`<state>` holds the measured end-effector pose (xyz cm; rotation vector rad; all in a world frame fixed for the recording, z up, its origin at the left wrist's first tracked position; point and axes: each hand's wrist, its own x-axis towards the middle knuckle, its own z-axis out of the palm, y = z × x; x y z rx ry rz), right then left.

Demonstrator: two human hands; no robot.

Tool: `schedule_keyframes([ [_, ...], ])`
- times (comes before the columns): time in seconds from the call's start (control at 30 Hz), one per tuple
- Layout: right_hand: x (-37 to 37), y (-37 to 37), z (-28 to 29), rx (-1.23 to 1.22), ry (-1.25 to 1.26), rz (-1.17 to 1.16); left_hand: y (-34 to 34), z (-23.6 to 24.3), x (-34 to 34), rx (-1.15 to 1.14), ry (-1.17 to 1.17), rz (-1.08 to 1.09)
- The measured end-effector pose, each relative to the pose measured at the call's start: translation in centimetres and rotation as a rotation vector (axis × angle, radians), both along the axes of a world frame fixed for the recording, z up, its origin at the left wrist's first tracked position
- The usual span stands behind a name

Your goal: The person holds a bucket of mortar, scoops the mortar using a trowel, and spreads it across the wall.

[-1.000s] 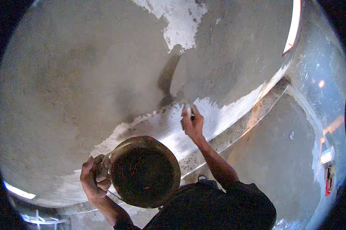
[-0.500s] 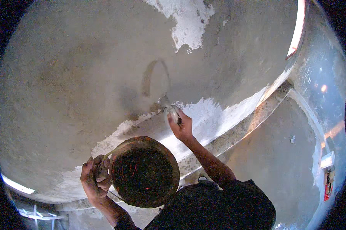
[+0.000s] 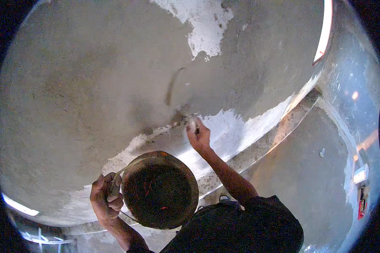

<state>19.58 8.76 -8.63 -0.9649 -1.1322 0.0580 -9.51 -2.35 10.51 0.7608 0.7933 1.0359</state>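
At the lower left, my left hand [image 3: 107, 198] is closed round the handle of a round dark bucket [image 3: 160, 196], whose inside faces up at me. My right hand [image 3: 200, 137] grips a pale, blurred hand tool [image 3: 193, 124] against the grey plastered wall [image 3: 80, 84]. The tool's blade is too smeared to make out. Just beside that hand lies a ragged white band [image 3: 223, 126] along the wall's lower part, and a darker smudge shows above it.
A concrete ledge [image 3: 297, 111] curves along the wall's foot, with grey floor [image 3: 303, 168] beside it. Toward the right rim are a white container [image 3: 360, 174] and red items [image 3: 361, 208]. Bright window openings [image 3: 323, 29] show at upper right and lower left.
My right hand has moved left and slightly down with the tool, then a little back right. The dark streak above it has changed shape and shrunk. My left hand and bucket have barely moved.
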Motion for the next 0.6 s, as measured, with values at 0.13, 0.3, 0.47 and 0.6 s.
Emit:
schedule_keyframes([
  [0.13,-0.3,-1.7,0.9,-0.099,0.091,0.141,0.2,0.2,0.5,-0.004,0.041,0.050],
  [0.3,2.4,-1.8,1.2,-0.102,0.477,0.113,0.1,0.6,0.7,-0.021,-0.027,-0.010],
  [0.47,4.1,-0.2,0.7,-0.091,0.553,0.029,0.0,0.1,0.7,0.016,-0.039,-0.036],
  [0.6,0.2,0.7,-2.0,-0.105,0.126,0.036,0.5,-0.5,0.0,0.063,-0.041,-0.118],
])
